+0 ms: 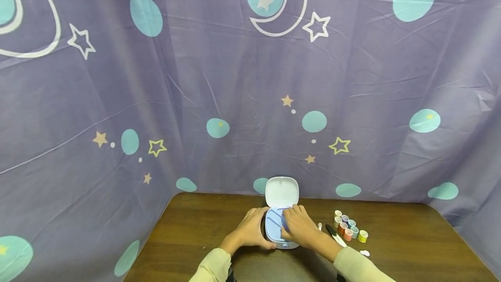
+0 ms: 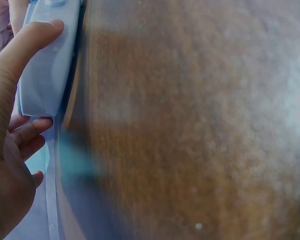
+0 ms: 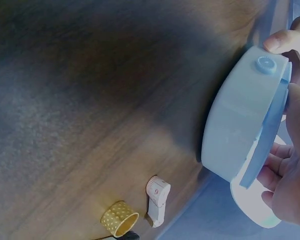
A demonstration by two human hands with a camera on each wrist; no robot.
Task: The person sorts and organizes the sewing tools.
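Note:
A pale sewing box with rounded corners stands on the table, its white lid raised behind it. My left hand holds the box's left side; in the left wrist view its thumb lies on the front wall near the latch button. My right hand grips a light blue inner tray at its right part. Seen from the right wrist, the tray stands tilted, with a gap between it and the box wall. The palm hides part of the tray.
Several small thread spools in mixed colours stand to the right. Beside them lies a black-and-white tool and a small white piece. A gold thimble and a small white-and-red item show in the right wrist view. A patterned curtain hangs behind.

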